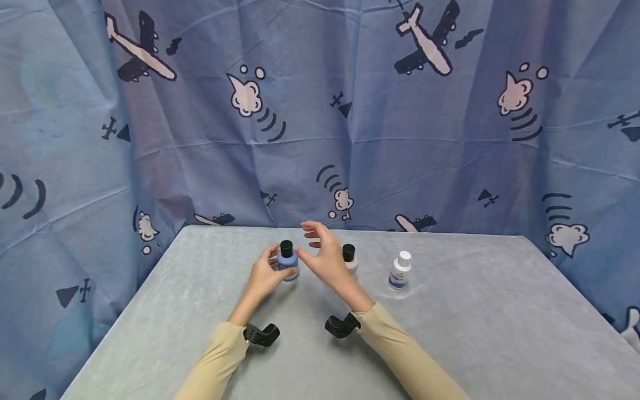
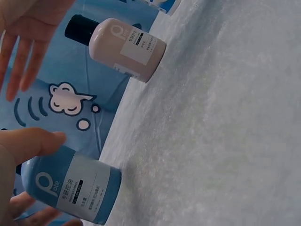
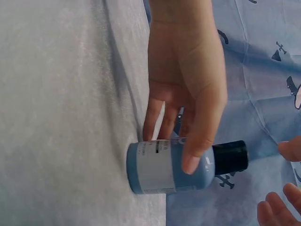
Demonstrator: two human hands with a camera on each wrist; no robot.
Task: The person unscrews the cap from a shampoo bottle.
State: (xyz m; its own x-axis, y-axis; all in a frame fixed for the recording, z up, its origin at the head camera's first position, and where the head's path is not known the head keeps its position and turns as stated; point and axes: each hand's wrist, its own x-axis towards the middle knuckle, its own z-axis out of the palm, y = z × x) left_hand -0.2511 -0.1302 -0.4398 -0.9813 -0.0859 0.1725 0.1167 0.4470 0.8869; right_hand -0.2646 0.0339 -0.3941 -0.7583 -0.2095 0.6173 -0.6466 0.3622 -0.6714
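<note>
Left hand (image 1: pixel 264 276) gripping blue bottle (image 1: pixel 287 266), right hand (image 1: pixel 326 256) above

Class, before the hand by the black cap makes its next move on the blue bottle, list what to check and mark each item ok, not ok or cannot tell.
1. Blue bottle upright on the table: ok.
2. Left hand grips its body: ok.
3. Black cap on: ok; tightness: cannot tell.
4. Right hand free, fingers relaxed beside the cap: ok.
5. Pink bottle close behind the right hand, knock risk: not ok.
6. White-capped bottle stands apart: ok.
</note>
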